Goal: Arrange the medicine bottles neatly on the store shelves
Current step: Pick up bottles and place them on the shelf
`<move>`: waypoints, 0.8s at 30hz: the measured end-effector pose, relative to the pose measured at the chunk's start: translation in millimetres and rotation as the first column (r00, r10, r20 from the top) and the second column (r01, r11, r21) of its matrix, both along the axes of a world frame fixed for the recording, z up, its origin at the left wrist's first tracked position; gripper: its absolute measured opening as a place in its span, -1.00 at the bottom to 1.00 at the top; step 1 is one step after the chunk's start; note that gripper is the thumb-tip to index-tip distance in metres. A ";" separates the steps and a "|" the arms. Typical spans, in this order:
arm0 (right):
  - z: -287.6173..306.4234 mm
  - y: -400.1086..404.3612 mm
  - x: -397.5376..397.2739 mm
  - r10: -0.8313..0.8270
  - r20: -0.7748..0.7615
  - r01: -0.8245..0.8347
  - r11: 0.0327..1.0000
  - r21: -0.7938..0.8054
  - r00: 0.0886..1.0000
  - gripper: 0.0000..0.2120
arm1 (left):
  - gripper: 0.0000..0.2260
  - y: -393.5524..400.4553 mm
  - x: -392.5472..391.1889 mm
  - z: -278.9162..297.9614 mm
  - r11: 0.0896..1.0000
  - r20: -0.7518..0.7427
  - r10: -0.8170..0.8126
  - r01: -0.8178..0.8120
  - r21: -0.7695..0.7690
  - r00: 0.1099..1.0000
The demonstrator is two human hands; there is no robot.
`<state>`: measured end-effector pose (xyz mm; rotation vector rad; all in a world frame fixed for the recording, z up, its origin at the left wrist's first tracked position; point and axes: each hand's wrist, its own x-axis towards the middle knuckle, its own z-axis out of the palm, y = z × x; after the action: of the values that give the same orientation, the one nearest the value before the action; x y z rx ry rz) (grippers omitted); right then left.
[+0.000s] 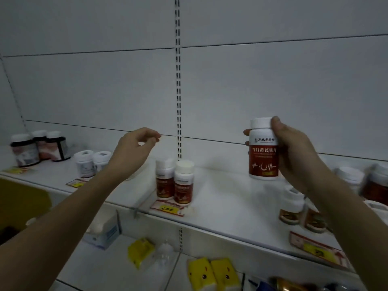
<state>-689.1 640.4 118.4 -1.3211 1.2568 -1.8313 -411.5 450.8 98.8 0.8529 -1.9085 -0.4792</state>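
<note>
My right hand (294, 154) holds a white bottle with a red label (263, 149) upright in the air, above the right part of the white shelf (220, 198). Two matching red-label bottles (175, 181) stand side by side at the shelf's middle, behind a price tag. My left hand (134, 150) hovers over the shelf left of that pair, fingers loosely curled and holding nothing. More bottles stand under my right forearm (291, 205), partly hidden by it.
Dark-label bottles (39, 147) and two white bottles (92, 162) stand at the shelf's left. Blurred bottles (365, 181) sit at the far right. Yellow boxes (212, 274) and a blue-white box (105, 229) lie on the lower shelf. A slotted upright (178, 80) runs down the back panel.
</note>
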 end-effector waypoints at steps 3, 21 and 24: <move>-0.2 -21.8 28.1 -0.067 -0.155 0.073 0.997 0.034 0.986 -0.61 | -0.82 -35.3 33.3 -38.5 0.995 -0.047 0.042 -0.038 0.088 0.998; 23.7 -166.3 80.4 -0.180 -0.524 0.277 0.954 0.112 0.832 -0.65 | -0.83 -78.2 56.3 -130.0 0.998 0.388 0.005 0.022 -0.064 0.922; 14.2 -189.2 84.5 -0.051 -0.595 0.219 0.952 0.213 0.802 -0.66 | -0.84 -79.8 56.2 -130.8 0.999 0.374 0.016 0.003 -0.050 0.927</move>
<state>-604.6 451.2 132.6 -1.7376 1.8908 -1.2911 -355.3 371.0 -32.0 0.9699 -2.2548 -0.2745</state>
